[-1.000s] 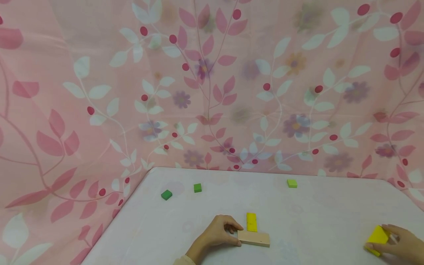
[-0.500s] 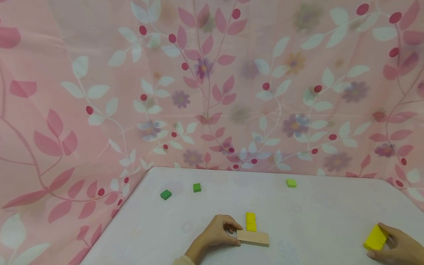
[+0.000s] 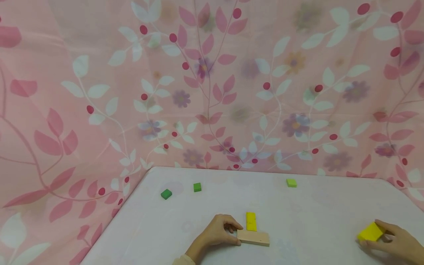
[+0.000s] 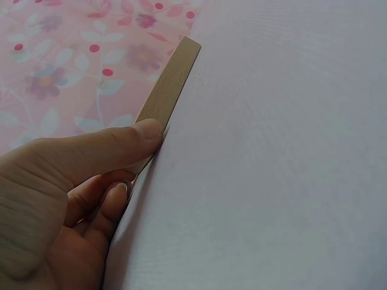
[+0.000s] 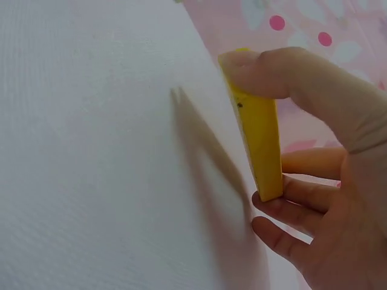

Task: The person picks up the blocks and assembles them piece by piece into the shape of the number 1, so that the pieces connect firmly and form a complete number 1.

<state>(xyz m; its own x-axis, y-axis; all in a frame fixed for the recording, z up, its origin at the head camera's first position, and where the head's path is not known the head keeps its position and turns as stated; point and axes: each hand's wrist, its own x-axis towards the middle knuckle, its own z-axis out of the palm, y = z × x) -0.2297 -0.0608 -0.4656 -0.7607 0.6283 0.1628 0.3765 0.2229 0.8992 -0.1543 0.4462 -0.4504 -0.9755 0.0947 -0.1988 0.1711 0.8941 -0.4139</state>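
My left hand (image 3: 220, 231) pinches the left end of a plain wooden block (image 3: 253, 237) that lies on the table near the front. In the left wrist view the thumb presses on the face of this wooden block (image 4: 172, 84). Just behind it, a flat yellow block (image 3: 251, 221) points away from me, its near end at the wooden block's back edge. Over at the right, my right hand (image 3: 394, 239) holds another yellow block (image 3: 371, 232), tilted. The right wrist view has that yellow block (image 5: 260, 133) between thumb and fingers, with a shadow on the table beside it.
Two small green blocks, one darker (image 3: 166, 194) and one brighter (image 3: 197, 187), lie at the back left of the white-covered table (image 3: 149, 228). A light green block (image 3: 291, 183) sits at the back right. Pink floral cloth (image 3: 212, 110) hangs behind and at the left.
My right hand has turned the yellow block to a different tilt and shifted slightly left with it. The left hand and the wooden block stay in place.
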